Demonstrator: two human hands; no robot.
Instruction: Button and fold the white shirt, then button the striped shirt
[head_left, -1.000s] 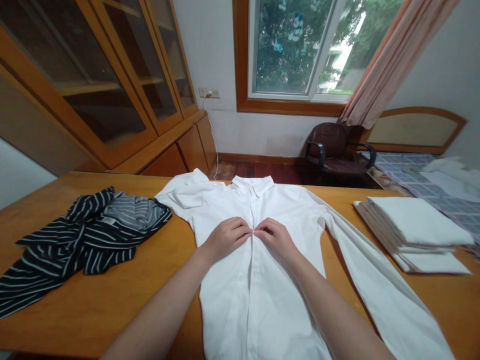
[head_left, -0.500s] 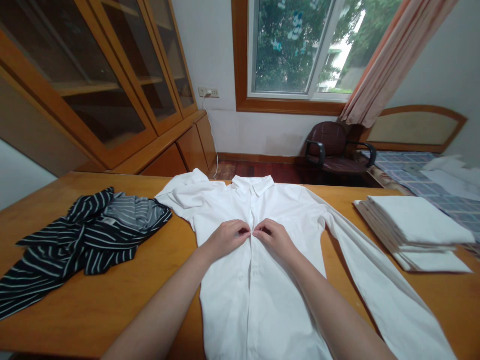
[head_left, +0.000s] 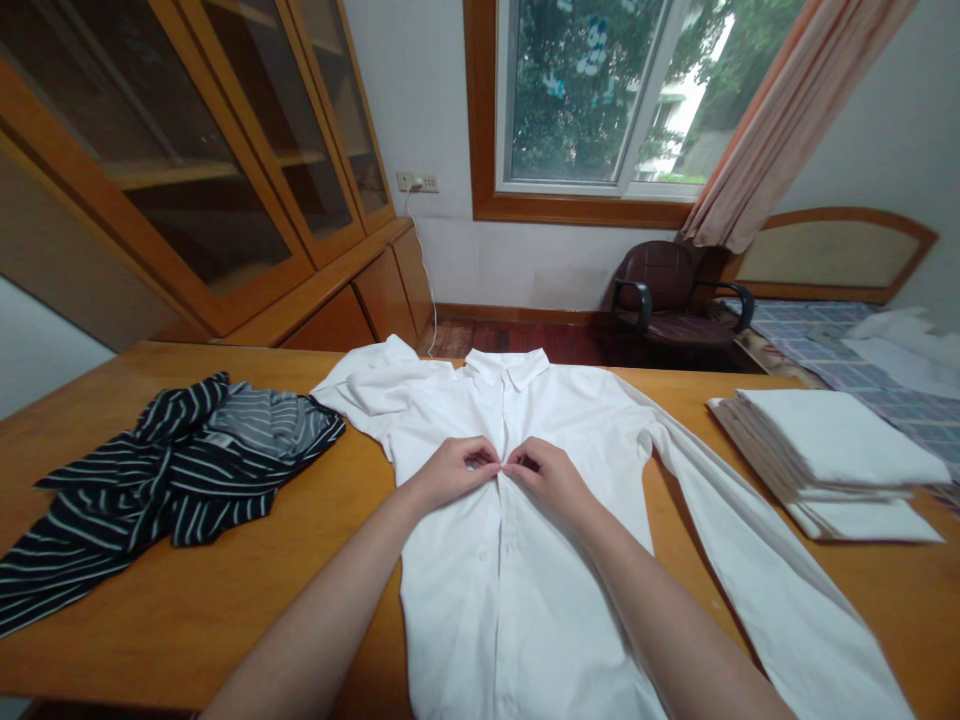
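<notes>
Left hand (head_left: 450, 470) and right hand (head_left: 553, 476) pinch the shirt (head_left: 517, 600) front closed on the worktop (head_left: 300, 570), apparently buttoning; continuing toward six o'clock would need the same fine grip.

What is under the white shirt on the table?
The white shirt lies flat on the wooden table; left hand and right hand pinch its front placket. Anything beneath the cloth is hidden.
</notes>
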